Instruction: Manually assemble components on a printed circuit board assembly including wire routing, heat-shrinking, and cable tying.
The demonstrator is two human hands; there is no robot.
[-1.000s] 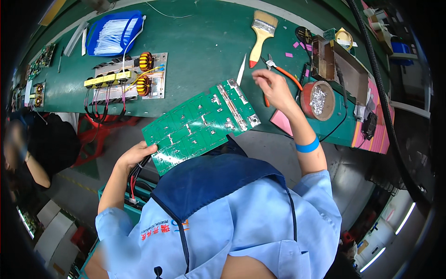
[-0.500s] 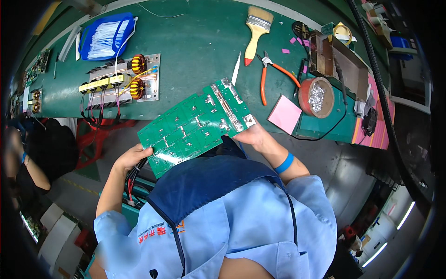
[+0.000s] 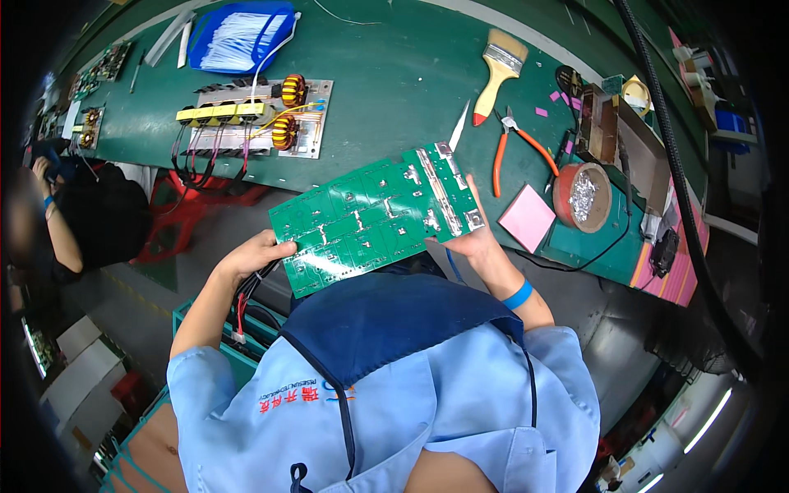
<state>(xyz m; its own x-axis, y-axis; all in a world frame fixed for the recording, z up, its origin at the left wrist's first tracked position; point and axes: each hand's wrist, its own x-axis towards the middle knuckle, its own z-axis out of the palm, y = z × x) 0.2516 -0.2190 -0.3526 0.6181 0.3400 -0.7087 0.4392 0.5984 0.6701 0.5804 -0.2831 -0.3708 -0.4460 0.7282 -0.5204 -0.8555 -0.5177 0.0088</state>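
Between my two hands I hold a large green circuit board, solder side up, tilted above the front of my dark blue apron. My left hand grips its left end, with the thumb on top and dark wires hanging beneath. At the board's right end, my right hand is closed round the edge, its fingers mostly under the board. Silvery solder strips run across the right part of the board. Just past its upper right corner, a white pointed tool lies on the green bench.
An assembled board with coils and yellow transformers sits at the left, near a blue tray of white ties. To the right lie a brush, orange-handled cutters, a pink pad and a round red container. Another person sits at far left.
The whole scene has shifted rightward in view. The circuit board has turned slightly clockwise and lies more level; both hands still hold its ends.
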